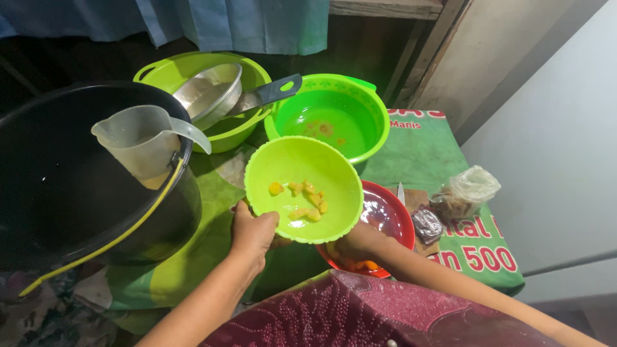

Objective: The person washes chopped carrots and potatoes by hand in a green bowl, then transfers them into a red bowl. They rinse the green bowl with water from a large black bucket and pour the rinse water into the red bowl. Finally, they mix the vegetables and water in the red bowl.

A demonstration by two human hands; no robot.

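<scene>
Head view: my left hand [252,232] gripped the small green bowl [303,189] by its near rim, tilted, yellow pieces [305,198] inside, above the red bowl [389,218]. Right hand [357,244] under it; couldn't tell its fingers. Best kept level with both hands. Green printed cloth [421,151], dark bucket [71,180] left, pale wall right.

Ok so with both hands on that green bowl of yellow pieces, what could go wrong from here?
1. The small green bowl is tilted toward the person, so the yellow pieces could slide out over its near rim.
2. The left hand holds only the rim and the right hand is mostly hidden beneath, so the grip may slip.
3. The red bowl sits right underneath and could get knocked.
</scene>
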